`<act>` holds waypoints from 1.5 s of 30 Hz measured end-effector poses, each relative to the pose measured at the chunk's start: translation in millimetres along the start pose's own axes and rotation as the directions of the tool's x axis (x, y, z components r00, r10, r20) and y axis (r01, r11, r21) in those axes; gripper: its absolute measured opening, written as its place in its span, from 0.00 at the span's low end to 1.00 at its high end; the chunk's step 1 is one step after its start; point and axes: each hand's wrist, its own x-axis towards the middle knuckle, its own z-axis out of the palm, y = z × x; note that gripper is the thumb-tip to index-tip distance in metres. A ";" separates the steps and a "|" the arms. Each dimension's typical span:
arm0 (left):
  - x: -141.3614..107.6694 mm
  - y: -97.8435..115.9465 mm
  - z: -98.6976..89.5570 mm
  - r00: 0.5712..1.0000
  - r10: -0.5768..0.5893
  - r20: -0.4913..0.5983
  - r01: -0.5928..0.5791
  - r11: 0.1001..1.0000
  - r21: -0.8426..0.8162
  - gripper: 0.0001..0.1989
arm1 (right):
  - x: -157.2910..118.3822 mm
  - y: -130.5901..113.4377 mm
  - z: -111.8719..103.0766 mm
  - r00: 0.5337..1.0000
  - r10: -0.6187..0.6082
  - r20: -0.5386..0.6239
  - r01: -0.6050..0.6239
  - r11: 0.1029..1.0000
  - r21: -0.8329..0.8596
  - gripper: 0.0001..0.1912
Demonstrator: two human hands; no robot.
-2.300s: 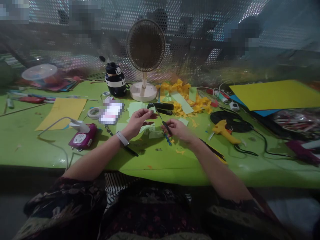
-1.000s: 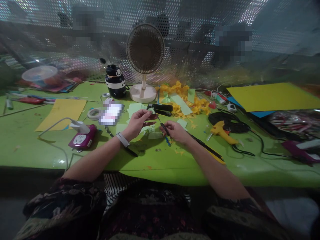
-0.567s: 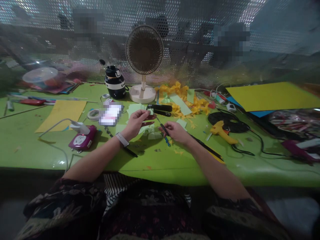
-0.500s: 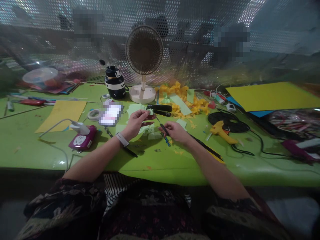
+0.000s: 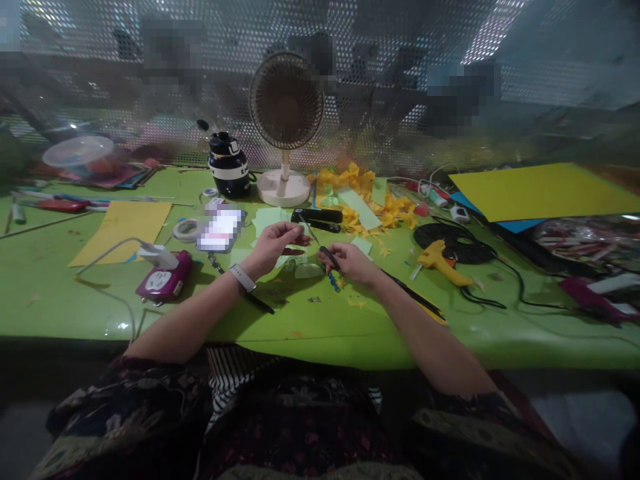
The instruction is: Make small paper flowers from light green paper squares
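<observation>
My left hand [image 5: 273, 245], with a pale watch strap at the wrist, is closed in a pinch. A small piece of light green paper is between its fingertips, mostly hidden now. My right hand [image 5: 349, 261] is closed round the dark handles of a pair of scissors [image 5: 329, 257]. The blades point up and left, close to the left fingertips. Below the right fingers hangs something small and blue. Under and behind the hands lie light green paper pieces [image 5: 309, 270]. A black stapler [image 5: 317, 219] lies just beyond them.
Behind the stapler are crumpled orange paper pieces [image 5: 395, 207] and a fan [image 5: 284, 189]. To the left are a phone [image 5: 221, 230], tape roll [image 5: 186, 230], purple power socket [image 5: 165, 280] and dark bottle [image 5: 231, 177]. A yellow glue gun [image 5: 443, 263] lies right.
The green paper between my left fingertips showed its face before and is barely visible now. My left fingers have shifted slightly. The scissors stay in my right hand.
</observation>
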 end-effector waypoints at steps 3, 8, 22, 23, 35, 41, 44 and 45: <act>-0.4 0.8 0.0 1.000 -0.009 0.003 0.009 1.000 -0.009 0.13 | -1.4 -1.8 -0.5 1.000 -0.002 -0.002 0.002 1.000 -0.013 0.30; 1.3 0.1 -1.8 1.000 -0.014 0.001 0.015 1.000 -0.022 0.11 | -2.3 -3.0 -1.3 1.000 -0.020 -0.001 0.020 0.999 -0.027 0.30; 5.7 0.5 -5.8 1.000 -0.010 -0.013 0.010 1.000 -0.015 0.10 | 0.9 2.7 -1.3 1.000 -0.015 -0.009 0.015 1.000 -0.010 0.26; 5.8 0.7 -5.9 1.000 -0.009 -0.013 0.009 1.000 -0.015 0.09 | 0.5 3.0 -1.4 1.000 -0.014 -0.009 0.014 1.000 -0.011 0.26; 4.8 5.5 -4.7 0.997 -0.055 -0.049 0.053 0.997 -0.049 0.08 | 1.6 -4.4 -5.0 0.983 0.016 -0.181 -0.025 0.998 -0.049 0.27; 7.5 -0.3 -6.4 0.986 -0.153 -0.069 0.141 0.977 -0.160 0.10 | 11.4 8.6 -10.9 0.968 -0.019 -0.250 -0.046 0.967 -0.250 0.22; 8.0 -3.5 -7.5 0.988 -0.153 -0.009 0.149 0.974 -0.170 0.05 | 19.3 17.3 -14.1 0.949 -0.085 -0.303 -0.068 0.885 -0.461 0.15; 7.7 -3.8 -7.0 0.989 -0.149 0.003 0.147 0.973 -0.178 0.04 | 21.8 19.5 -14.8 0.946 -0.100 -0.310 -0.082 0.848 -0.523 0.13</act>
